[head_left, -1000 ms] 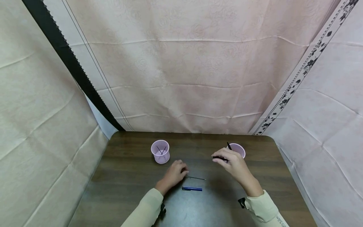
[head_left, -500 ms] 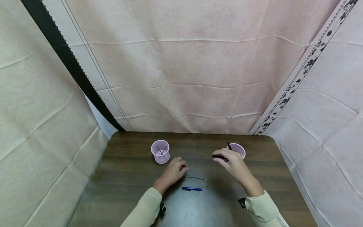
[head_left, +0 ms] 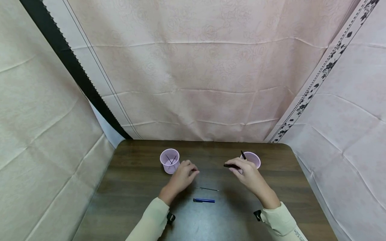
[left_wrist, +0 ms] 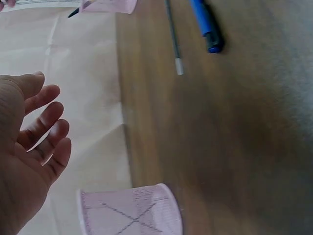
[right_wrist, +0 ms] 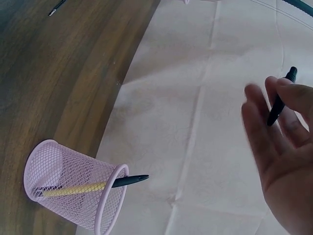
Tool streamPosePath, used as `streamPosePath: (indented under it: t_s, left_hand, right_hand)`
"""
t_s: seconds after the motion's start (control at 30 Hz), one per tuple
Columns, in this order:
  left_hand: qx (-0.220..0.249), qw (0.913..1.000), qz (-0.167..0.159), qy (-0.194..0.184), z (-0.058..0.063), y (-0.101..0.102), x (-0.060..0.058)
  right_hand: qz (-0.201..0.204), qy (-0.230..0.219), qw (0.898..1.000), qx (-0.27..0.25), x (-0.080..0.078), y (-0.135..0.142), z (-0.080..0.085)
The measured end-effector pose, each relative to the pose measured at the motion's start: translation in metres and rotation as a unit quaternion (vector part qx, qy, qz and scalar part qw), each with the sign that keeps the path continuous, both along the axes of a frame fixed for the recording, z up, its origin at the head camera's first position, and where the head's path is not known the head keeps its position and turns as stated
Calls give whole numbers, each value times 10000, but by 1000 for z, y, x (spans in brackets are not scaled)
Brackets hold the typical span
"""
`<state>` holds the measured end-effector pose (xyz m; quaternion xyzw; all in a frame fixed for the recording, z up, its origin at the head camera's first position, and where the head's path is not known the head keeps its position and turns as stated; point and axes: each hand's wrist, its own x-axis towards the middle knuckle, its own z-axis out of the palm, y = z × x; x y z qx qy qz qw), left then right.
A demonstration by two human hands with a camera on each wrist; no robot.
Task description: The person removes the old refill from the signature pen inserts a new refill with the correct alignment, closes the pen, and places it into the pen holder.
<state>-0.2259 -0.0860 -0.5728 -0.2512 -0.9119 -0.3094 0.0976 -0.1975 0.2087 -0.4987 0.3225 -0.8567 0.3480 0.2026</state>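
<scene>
This looks like a small booth: pale sheets [head_left: 196, 77] hang at the left, right and far sides of a brown counter [head_left: 126, 201].

No txt, brand or no. can be read anywhere. One sign-like mark is seen: dark X [left_wrist: 134, 219] at L lilac cup [head_left: 170, 169], in head + L wrist views; can't be told if marked on wall or formed by crossed pcs. Blue pen [head_left: 203, 200], held black pen [right_wrist: 277, 109]: too small/blurred for lettering. Curtain border [head_left: 310, 97]: printed w/ floral pattern only.
</scene>
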Motion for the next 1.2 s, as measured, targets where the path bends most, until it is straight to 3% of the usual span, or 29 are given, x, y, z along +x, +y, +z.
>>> streamPosePath:
  t_s: [0.17, 0.4, 0.7, 0.97, 1.2]
  left_hand:
    - [7, 9996, 53, 262, 13, -5, 0]
    - [85, 9980, 119, 612, 27, -13, -1]
    - [167, 9959, 384, 797, 44, -30, 0]
    - [182, 9946, 906, 475, 60, -43, -1]
    - [247, 9917, 1207, 379, 64, -52, -7]
  right_hand:
    - [-6, 88, 10000, -21, 0, 2, 0]
    - [40, -183, 9996, -220, 0, 3, 0]
    - [14, 118, 9996, -238, -1, 3, 0]
    - [-35, 68, 9999, -147, -1, 5, -1]
    - [4, -15, 9999, -102, -1, 5, 0]
